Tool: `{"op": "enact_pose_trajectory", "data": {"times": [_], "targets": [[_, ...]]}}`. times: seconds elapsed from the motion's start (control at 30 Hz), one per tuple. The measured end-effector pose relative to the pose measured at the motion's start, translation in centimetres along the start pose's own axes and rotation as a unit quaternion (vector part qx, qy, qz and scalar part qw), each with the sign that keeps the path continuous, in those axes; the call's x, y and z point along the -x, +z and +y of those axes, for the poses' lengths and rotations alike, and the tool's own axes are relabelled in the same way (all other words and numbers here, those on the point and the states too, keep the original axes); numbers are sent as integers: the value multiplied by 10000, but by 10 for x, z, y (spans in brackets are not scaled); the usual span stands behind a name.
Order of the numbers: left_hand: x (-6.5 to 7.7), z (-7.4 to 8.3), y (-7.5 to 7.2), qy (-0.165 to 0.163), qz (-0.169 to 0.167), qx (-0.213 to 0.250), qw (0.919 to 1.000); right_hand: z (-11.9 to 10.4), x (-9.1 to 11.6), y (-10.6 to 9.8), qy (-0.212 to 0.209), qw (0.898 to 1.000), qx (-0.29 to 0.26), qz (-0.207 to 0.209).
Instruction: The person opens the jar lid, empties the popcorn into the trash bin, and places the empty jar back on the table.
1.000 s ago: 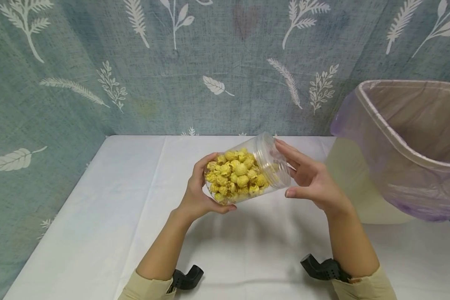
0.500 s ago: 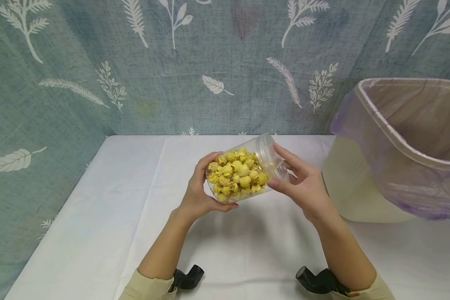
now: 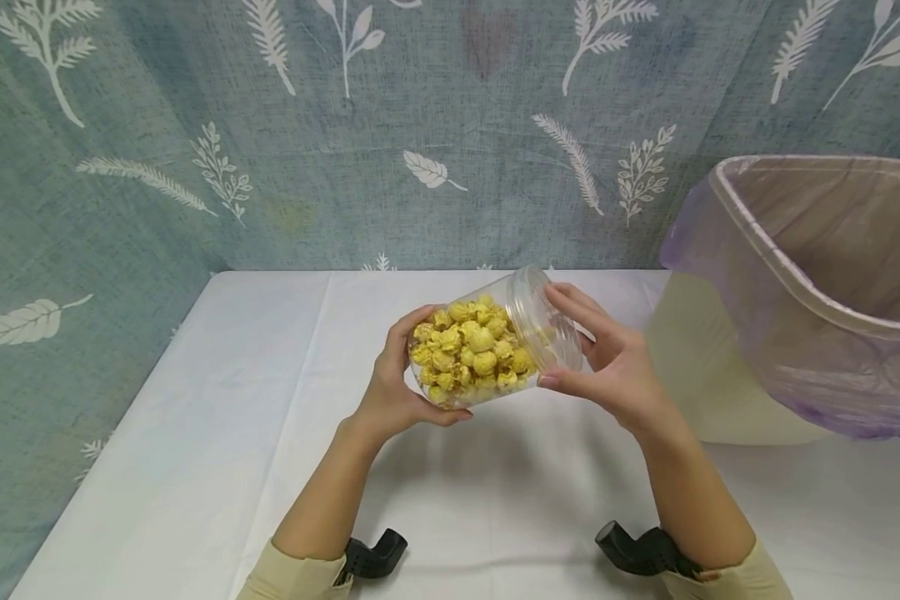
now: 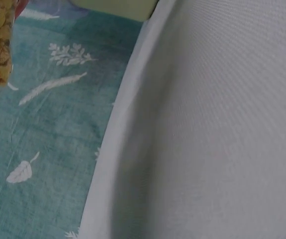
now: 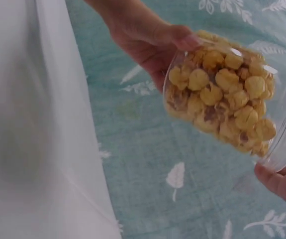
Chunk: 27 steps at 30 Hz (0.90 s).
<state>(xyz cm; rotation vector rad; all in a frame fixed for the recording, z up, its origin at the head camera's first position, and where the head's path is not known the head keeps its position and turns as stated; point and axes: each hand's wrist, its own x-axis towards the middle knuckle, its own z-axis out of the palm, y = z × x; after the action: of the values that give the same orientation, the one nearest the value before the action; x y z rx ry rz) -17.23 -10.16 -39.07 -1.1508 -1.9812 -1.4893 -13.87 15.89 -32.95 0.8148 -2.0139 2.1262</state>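
Right hand (image 3: 621,375) shifted left, thumb now on lid (image 3: 559,346), fingers grasping it | left hand (image 3: 390,385) gripping popcorn jar (image 3: 474,350) | bin (image 3: 708,367) right

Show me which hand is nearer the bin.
The right hand, at the end of the jar towards the bin; the left hand grips the opposite end.

Popcorn (image 3: 474,350) ylw, backdrop (image 3: 390,212) leaf-print, liner (image 3: 802,342) prob lilac.

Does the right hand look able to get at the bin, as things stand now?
Probably yes: the bin stands close beside the right hand, and nothing shows between them. First, though, that hand would have to leave the jar, which the left hand also grips.
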Motion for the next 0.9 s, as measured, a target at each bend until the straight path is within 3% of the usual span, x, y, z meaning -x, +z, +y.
{"op": "enact_pose_trajectory", "data": {"times": [0.17, 0.47, 0.73, 0.9], "targets": [[1, 2, 0, -234, -33, 266, 9994, 4, 0, -5, -651, 9972, -30, -380], [2, 4, -3, -638, -207, 794, 9946, 4, -1, -9, -1204, 9888, 92, -879], [0, 7, -3, -638, -127, 754, 9950, 0, -1, -9, -1218, 9876, 54, -991], [1, 5, -2, -332, 124, 539, 9979, -2, 1, -8, -873, 9938, 149, -665]]}}
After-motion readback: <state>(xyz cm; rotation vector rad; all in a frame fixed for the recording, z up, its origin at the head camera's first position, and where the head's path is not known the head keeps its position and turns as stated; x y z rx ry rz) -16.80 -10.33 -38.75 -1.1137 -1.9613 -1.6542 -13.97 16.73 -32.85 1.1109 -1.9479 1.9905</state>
